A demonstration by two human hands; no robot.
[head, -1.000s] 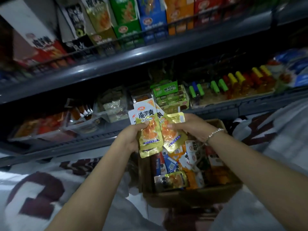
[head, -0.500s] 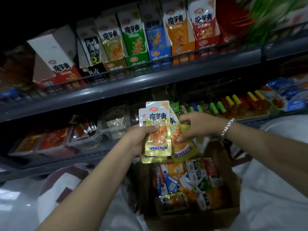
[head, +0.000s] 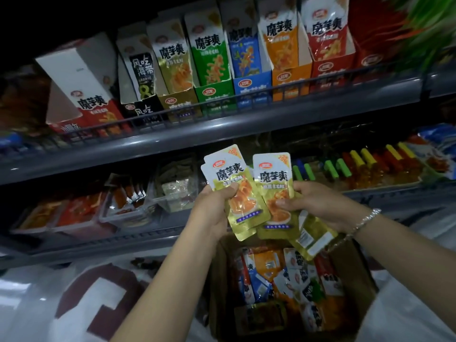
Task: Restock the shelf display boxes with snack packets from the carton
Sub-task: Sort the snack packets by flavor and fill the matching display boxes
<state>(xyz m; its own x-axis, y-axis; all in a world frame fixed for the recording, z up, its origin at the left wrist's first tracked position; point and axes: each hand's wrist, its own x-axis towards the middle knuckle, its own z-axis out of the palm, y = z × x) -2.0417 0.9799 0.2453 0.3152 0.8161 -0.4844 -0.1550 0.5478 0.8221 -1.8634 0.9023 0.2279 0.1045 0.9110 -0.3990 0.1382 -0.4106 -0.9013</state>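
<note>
My left hand (head: 214,206) grips a small stack of gold snack packets (head: 234,183), held upright in front of the lower shelf. My right hand (head: 313,203) pinches more gold packets (head: 274,178) just to the right, one hanging face-down below it. Under both hands sits the brown carton (head: 365,272) with several mixed packets inside. On the upper shelf stand display boxes in a row: red (head: 98,112), black (head: 143,70), gold (head: 175,67), green (head: 212,62), blue (head: 244,55), orange (head: 283,45) and a second red (head: 328,38).
A grey shelf rail (head: 222,129) runs below the display boxes. The lower shelf holds clear trays of snacks (head: 128,206) at left and coloured sticks (head: 357,164) at right. White and maroon cloth (head: 93,299) lies around the carton.
Both hands rose from the carton toward the shelves and moved slightly apart, splitting the gold packets into two bunches. The view tilted upward, showing more of the display boxes.
</note>
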